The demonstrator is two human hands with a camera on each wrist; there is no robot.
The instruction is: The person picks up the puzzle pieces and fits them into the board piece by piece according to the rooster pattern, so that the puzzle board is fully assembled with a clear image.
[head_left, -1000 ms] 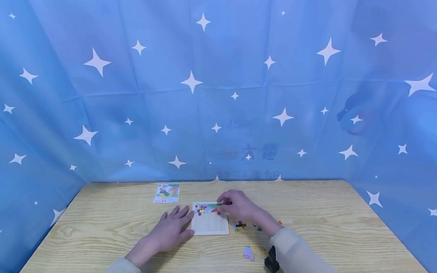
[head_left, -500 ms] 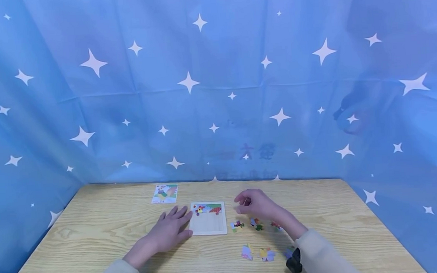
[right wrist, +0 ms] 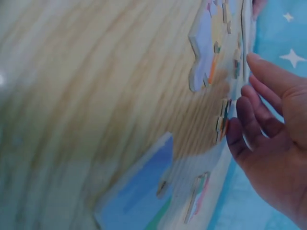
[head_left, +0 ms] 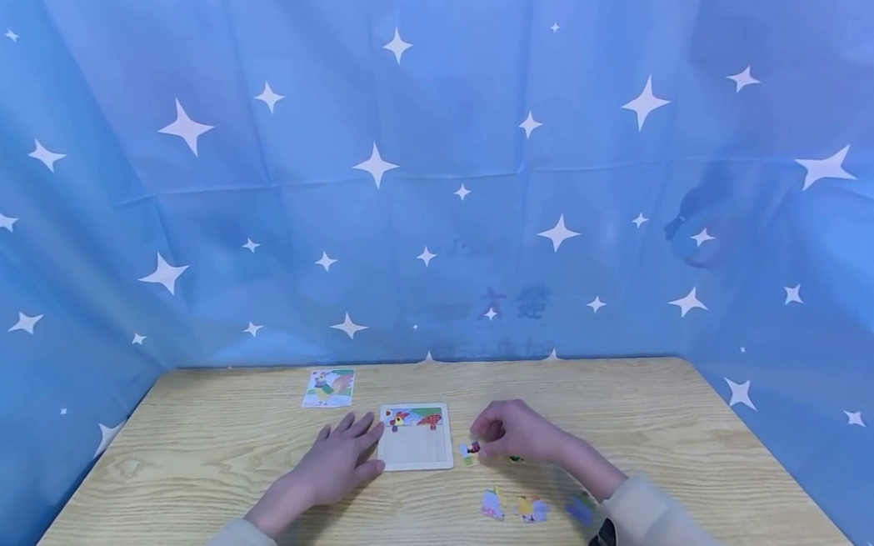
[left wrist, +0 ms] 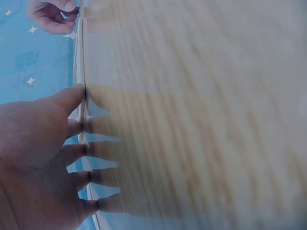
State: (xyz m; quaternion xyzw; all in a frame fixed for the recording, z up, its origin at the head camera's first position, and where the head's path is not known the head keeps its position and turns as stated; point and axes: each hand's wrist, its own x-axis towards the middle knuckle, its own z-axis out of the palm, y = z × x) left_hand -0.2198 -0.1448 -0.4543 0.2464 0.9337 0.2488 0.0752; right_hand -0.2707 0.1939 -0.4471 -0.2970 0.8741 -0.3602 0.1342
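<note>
My left hand [head_left: 336,467] lies with spread, straight fingers at the left edge of a pale wooden puzzle tray [head_left: 416,458]. A row of joined picture pieces [head_left: 414,417] fills the tray's top strip. My right hand [head_left: 518,431] hovers low to the right of the tray, fingers loosely bent. Its fingertips come right at a loose puzzle piece [head_left: 469,451] with dark red and green parts. In the right wrist view, the thumb stands apart from the fingers of the right hand [right wrist: 276,120], with nothing between them.
Several more puzzle pieces lie nearer me: a lilac and yellow one [head_left: 494,504], a yellow one [head_left: 532,508] and a blue-purple one [head_left: 581,508] beside the right sleeve. A picture card [head_left: 328,389] lies behind the tray's left side. A blue star-patterned curtain [head_left: 431,181] surrounds the table [head_left: 230,444].
My right hand has left the tray's top right, uncovering a red piece there, then moved right and down to the loose pieces. My left hand has stayed at the tray's edge.
</note>
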